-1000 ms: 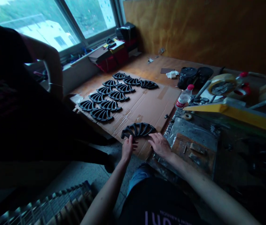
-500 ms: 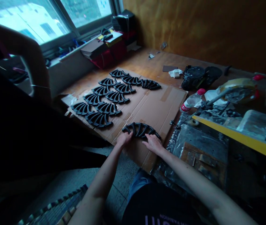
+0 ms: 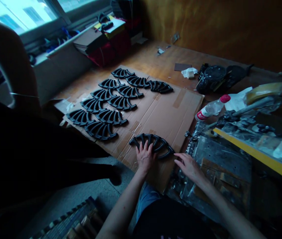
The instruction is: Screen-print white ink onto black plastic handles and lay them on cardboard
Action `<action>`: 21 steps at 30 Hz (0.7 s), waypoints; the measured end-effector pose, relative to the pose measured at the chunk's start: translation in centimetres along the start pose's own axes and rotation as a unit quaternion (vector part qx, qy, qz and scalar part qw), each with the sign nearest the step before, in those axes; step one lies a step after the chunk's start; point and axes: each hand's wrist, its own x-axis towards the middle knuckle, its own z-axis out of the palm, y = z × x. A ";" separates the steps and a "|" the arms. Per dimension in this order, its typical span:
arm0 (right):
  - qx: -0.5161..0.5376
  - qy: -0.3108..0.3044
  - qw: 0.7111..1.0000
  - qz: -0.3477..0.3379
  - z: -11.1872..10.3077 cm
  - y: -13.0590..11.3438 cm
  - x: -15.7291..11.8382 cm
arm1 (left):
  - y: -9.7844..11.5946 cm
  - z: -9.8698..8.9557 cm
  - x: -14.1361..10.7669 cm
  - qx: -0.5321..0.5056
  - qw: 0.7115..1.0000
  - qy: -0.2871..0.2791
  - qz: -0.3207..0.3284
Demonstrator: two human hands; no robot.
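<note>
A black, ribbed, fan-shaped piece (image 3: 161,142) lies near the front of a brown cardboard sheet (image 3: 161,113). My left hand (image 3: 144,156) rests on its near left part, fingers spread over the ribs. At the piece's right tip is my right hand (image 3: 186,165), with fingers stretched out and thumb apart; whether it touches the tip I cannot tell. Farther back on the cardboard, several similar black fan-shaped pieces (image 3: 111,117) lie in two slanting rows. A stacked-looking group of black pieces (image 3: 161,87) sits at the right end of the back row.
To the right are a plastic bottle with a red cap (image 3: 212,108), a yellow-edged board (image 3: 255,157) and a grimy metal plate (image 3: 230,152). Boxes (image 3: 103,53) stand by the window. Another person in dark clothes (image 3: 31,139) stands close on the left.
My left hand has moved right, from the piece's left end onto its ribs. My right hand has shifted right to the tip. The camera view has also shifted.
</note>
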 end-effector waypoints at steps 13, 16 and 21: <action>0.059 0.096 0.990 0.081 -1.5 1.7 -1.9 | -0.6 -3.4 22.9 0.006 0.958 0.016 0.286; 0.047 0.118 0.989 0.079 -1.5 2.9 -2.4 | -0.3 -3.5 29.9 0.019 0.955 -0.019 0.296; 0.025 0.146 0.986 0.078 -1.7 4.7 -3.7 | -2.8 -3.1 36.3 0.031 0.969 -0.030 0.244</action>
